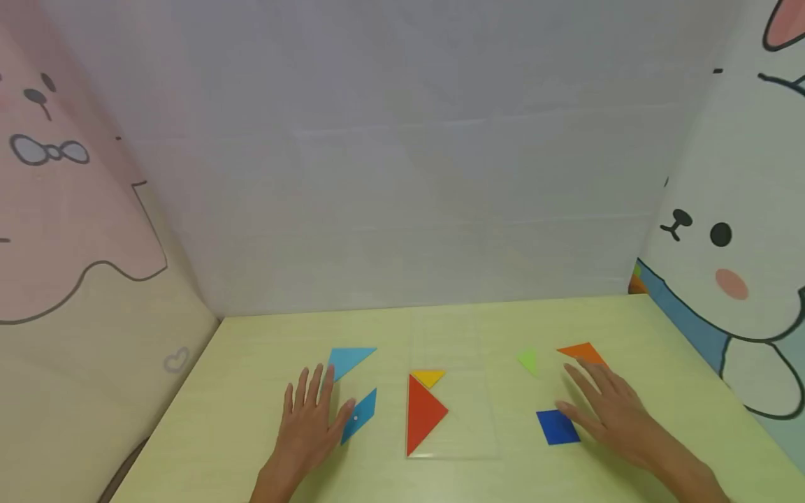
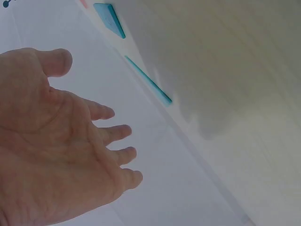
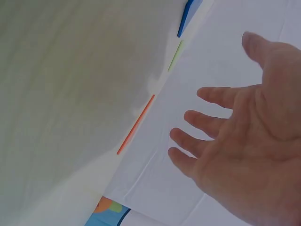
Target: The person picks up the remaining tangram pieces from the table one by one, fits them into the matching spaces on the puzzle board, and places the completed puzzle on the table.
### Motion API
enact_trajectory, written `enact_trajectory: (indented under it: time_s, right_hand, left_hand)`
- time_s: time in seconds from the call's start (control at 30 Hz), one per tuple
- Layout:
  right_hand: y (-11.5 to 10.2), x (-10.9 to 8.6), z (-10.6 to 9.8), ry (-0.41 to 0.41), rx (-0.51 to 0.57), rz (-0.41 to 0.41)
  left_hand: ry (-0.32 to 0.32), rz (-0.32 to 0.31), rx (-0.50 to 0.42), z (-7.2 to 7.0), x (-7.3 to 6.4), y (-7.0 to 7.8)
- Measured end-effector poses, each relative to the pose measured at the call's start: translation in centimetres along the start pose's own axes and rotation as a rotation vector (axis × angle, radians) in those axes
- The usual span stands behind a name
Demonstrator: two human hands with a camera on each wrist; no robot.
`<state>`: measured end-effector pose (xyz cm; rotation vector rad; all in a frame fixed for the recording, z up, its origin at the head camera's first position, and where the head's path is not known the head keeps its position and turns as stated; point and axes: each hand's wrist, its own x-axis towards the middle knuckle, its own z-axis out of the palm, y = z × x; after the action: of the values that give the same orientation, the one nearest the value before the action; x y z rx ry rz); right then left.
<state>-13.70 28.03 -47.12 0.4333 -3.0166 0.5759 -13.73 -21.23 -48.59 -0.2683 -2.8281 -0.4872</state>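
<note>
My left hand hovers with fingers spread and holds nothing. Near its fingertips lies a light blue triangle, and by its thumb a blue parallelogram. In the left wrist view the palm is bare. On the other side, my right hand also holds nothing, its fingers relaxed over the table. It partly covers an orange triangle and a dark blue square. A small light green triangle lies to its left. The right wrist view shows this palm raised above the tabletop.
Between the hands, a clear square-edged frame lies on the pale table. Inside its left side are a large red triangle and a small yellow triangle. White cloth hangs behind; printed cloths stand at both sides.
</note>
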Motion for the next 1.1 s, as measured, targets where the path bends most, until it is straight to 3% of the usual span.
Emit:
enact_trajectory:
  time_s: [0.13,0.37,0.5,0.83,1.1]
  right_hand:
    - [-0.5,0.3,0.1,0.046,-0.024,-0.054]
    - [-2.2,0.7,-0.4,0.096,-0.007,-0.086]
    - [-3.2,0.9,-0.3,0.095,0.0,-0.112]
    - [-4.3,1.1,0.7,0.17,0.004,-0.301]
    - [-5.2,1.0,1.6,0.135,0.086,-0.376]
  left_hand:
    - [0.021,0.004,0.007,0.0,0.1,0.0]
    - [0.005,-0.013,0.05,-1.4,0.6,1.5]
    - [0.038,-0.014,0.027,-1.3,0.9,1.7]
    - [0.133,-0.012,-0.009,-1.1,1.6,2.3]
    - [0.18,-0.017,-0.05,-1.1,1.9,2.7]
